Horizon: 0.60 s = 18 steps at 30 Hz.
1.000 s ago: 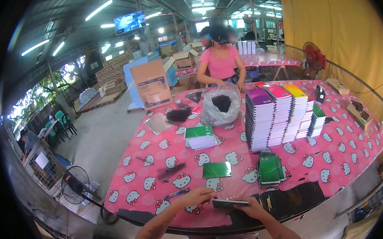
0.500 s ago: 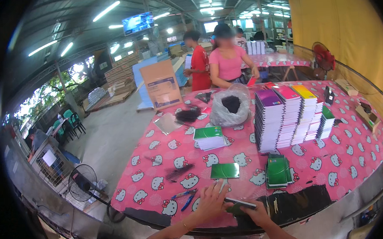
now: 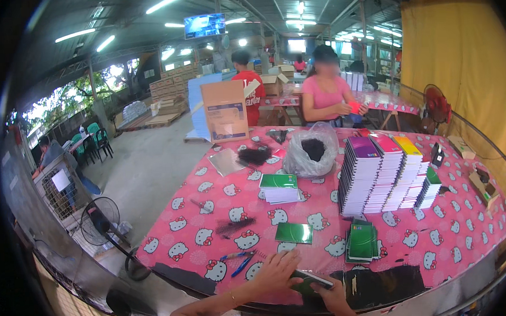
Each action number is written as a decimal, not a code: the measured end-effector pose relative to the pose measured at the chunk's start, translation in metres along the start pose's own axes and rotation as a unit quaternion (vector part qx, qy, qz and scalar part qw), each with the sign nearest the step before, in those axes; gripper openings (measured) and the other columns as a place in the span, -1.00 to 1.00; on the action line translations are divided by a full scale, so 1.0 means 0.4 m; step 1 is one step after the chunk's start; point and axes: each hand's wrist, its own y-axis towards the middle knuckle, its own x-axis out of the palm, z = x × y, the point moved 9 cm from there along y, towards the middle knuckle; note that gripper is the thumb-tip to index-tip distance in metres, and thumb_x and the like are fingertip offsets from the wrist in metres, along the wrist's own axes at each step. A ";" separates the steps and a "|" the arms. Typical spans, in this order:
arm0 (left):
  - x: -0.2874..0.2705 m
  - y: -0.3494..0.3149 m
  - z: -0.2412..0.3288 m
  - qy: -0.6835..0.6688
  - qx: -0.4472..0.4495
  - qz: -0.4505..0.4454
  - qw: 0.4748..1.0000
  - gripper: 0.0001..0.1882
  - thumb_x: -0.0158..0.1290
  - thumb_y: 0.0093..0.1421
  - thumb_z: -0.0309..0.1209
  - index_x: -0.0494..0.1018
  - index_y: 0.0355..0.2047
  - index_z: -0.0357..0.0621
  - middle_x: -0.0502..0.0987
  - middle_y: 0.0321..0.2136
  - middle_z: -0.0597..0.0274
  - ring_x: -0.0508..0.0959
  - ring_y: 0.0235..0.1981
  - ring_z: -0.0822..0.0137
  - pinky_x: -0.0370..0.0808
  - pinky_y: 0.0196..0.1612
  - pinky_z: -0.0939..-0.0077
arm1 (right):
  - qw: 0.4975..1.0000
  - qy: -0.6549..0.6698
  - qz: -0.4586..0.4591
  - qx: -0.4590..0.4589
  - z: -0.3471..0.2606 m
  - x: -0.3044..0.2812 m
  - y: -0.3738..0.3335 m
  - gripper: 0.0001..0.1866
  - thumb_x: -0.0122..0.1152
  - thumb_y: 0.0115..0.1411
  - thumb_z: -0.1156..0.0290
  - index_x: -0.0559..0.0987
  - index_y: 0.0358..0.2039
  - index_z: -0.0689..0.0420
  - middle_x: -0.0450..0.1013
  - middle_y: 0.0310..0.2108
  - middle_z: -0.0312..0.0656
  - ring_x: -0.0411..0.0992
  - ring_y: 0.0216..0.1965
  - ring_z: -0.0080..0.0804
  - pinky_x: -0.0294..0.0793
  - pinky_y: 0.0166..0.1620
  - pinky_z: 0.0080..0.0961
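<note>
A green-covered notebook (image 3: 309, 280) is tilted on edge at the table's front, and my right hand (image 3: 332, 296) grips its right end. Beside its left end, my left hand (image 3: 276, 273) has its fingers stretched out, the thumb side close to or touching the notebook; whether a coil lies under it is hidden. Just beyond my hands lies one flat green notebook (image 3: 294, 233). Pliers with blue-and-red handles (image 3: 243, 262) rest left of my left hand. To the right is a small pile of green notebooks (image 3: 362, 242).
Tall stacks of spiral notebooks (image 3: 361, 176) stand at the right. A plastic bag of black coils (image 3: 311, 152), a green-topped stack (image 3: 279, 188) and loose black coils (image 3: 254, 155) sit farther back. Across the table, a person in pink (image 3: 326, 95) handles something red. A fan (image 3: 100, 220) stands left.
The view has shifted, moving the scene slightly. My hands stay at the notebook, which shows more of its cover. The person in pink has raised the red item; the person in red has turned away.
</note>
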 end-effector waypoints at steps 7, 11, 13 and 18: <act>0.045 -0.073 0.074 0.086 -0.021 -0.014 0.996 -0.16 -0.05 0.27 0.19 0.22 0.34 -0.20 0.16 0.37 -0.02 0.09 0.42 0.04 0.06 0.25 -0.35 | 0.997 -0.004 0.075 0.025 0.057 -0.040 -0.006 -0.70 0.38 0.12 0.51 0.65 -0.11 0.28 0.57 -0.37 -0.33 0.45 -0.41 -0.62 0.45 -0.28 -0.62; 0.024 -0.066 0.067 0.128 -0.045 -0.073 0.988 -0.13 -0.10 0.28 0.23 0.17 0.37 -0.19 0.16 0.38 0.04 0.07 0.43 0.05 -0.02 0.28 -0.39 | 0.997 0.018 0.049 0.051 0.060 -0.008 -0.006 -0.72 0.37 0.12 0.51 0.65 -0.13 0.29 0.56 -0.38 -0.32 0.44 -0.41 -0.63 0.45 -0.29 -0.62; 0.060 -0.104 0.077 0.122 -0.028 -0.077 0.989 -0.13 -0.13 0.29 0.23 0.16 0.37 -0.19 0.17 0.38 0.06 0.07 0.43 0.06 -0.03 0.28 -0.40 | 0.997 0.041 0.059 0.025 0.065 -0.035 -0.001 -0.74 0.36 0.13 0.52 0.65 -0.15 0.29 0.56 -0.40 -0.33 0.44 -0.41 -0.63 0.43 -0.30 -0.62; 0.031 -0.012 0.055 0.074 -0.047 -0.031 0.996 -0.17 -0.14 0.32 0.20 0.17 0.36 -0.19 0.17 0.38 0.07 0.07 0.44 0.13 0.06 0.29 -0.29 | 0.999 -0.009 0.036 0.021 0.065 -0.035 -0.003 -0.73 0.34 0.14 0.53 0.64 -0.12 0.30 0.56 -0.37 -0.32 0.46 -0.38 -0.62 0.44 -0.28 -0.62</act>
